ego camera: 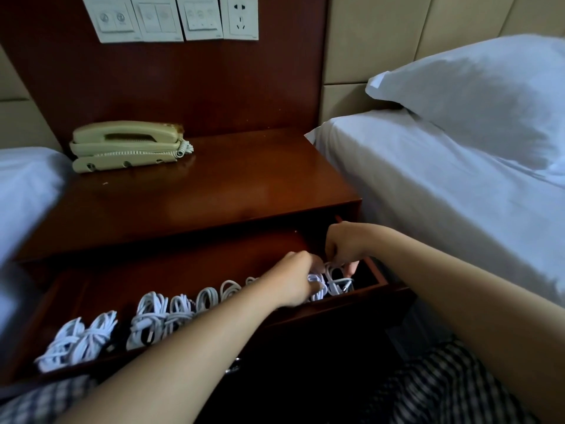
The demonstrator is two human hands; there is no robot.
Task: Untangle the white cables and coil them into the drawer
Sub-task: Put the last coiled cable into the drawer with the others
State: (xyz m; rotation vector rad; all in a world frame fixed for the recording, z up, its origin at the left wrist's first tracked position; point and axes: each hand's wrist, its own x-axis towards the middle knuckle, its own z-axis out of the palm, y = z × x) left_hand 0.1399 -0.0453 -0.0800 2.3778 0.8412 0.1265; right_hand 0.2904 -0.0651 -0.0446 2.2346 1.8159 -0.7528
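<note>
Forearms are reaching in from below. Left hand (290, 281) and right hand (342, 246) are both gripping one white cable (333, 284) at the right end of the open drawer (375, 269), hands close together. Coiled cables (149, 313) are lying in a row along its front. Telephone (125, 145) is sitting on the surface (229, 185) above, with a bed (428, 194) just beside it.

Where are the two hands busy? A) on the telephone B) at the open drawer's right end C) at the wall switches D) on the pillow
B: the left hand and right hand both hold a white cable coil at the right end of the drawer.
</note>
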